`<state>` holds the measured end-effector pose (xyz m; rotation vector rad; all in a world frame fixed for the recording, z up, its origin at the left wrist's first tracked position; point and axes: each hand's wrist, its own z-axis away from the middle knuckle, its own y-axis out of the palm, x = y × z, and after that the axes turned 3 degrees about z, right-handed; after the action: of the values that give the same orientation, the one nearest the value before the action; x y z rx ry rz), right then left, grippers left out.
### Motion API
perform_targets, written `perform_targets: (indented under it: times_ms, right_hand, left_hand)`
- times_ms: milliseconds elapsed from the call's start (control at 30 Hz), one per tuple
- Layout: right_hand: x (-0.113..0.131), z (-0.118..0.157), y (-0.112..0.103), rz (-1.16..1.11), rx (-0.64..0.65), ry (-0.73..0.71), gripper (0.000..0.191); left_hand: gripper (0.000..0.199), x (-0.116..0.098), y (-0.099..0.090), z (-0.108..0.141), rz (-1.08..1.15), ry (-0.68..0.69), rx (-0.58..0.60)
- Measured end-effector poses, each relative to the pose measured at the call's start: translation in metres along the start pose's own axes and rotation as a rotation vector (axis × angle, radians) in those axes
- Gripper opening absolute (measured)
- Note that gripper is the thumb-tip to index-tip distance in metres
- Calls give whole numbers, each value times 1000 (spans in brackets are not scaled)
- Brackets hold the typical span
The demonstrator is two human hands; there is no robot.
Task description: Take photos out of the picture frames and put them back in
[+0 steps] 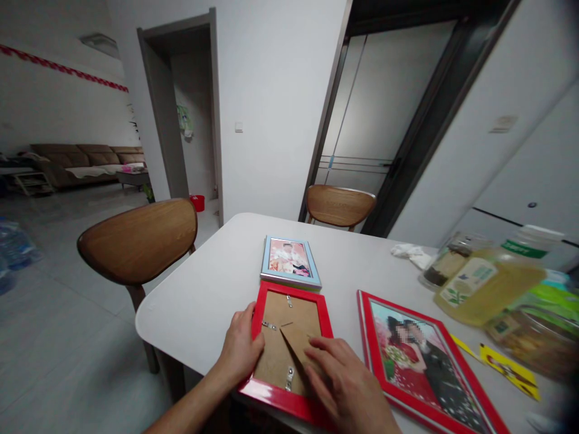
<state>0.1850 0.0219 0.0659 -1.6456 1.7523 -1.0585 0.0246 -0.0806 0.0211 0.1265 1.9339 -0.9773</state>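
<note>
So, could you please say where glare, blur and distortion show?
Head view: pale glare along the lower rim of the held red frame; head view: the bottle leans, probably from wide-angle distortion; head view: dark, blurred right border.

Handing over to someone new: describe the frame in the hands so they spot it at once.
Look to the near edge of the table. Between the left hand and right hand is a red frame. Unlike the blue frame beyond and the other red frame, both face up, it shows its brown back.
</note>
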Motion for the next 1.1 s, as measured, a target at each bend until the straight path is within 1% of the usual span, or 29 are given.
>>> perform_targets:
  times_ms: [100, 167, 267, 367, 500, 700, 800, 900, 1000, 1100]
  right_hand:
    - [-17, 11, 2, -31, 209, 111, 16]
    - [-24, 16, 6, -66, 295, 154, 18]
    - [-35, 15, 12, -75, 295, 245, 21]
    - [-47, 4, 20, -43, 287, 339, 22]
    - [-54, -9, 30, -9, 314, 387, 23]
    - [-52, -13, 32, 49, 312, 421, 27]
    - [-48, -16, 32, 96, 263, 381, 24]
    - [-35, -25, 39, 34, 216, 296, 22]
    - [-14, -40, 51, -63, 239, 213, 20]
    - [1, -52, 65, -55, 263, 182, 17]
  left_hand:
    - [49, 0, 0, 0, -14, 7, 6]
    - [50, 0, 0, 0, -18, 9, 1]
    - [49, 1, 0, 1, 1, 7, -9]
    - [50, 0, -1, 1, 22, 1, -5]
    - [52, -3, -4, 1, -1, -19, 23]
    - [52, -1, -2, 2, -3, 14, 12]
    - [52, 3, 0, 3, 8, 19, -3]
    - [51, 5, 2, 3, 8, 23, -14]
    - [51, 5, 3, 3, -10, 16, -18]
    - [51, 5, 3, 2, -18, 15, -13]
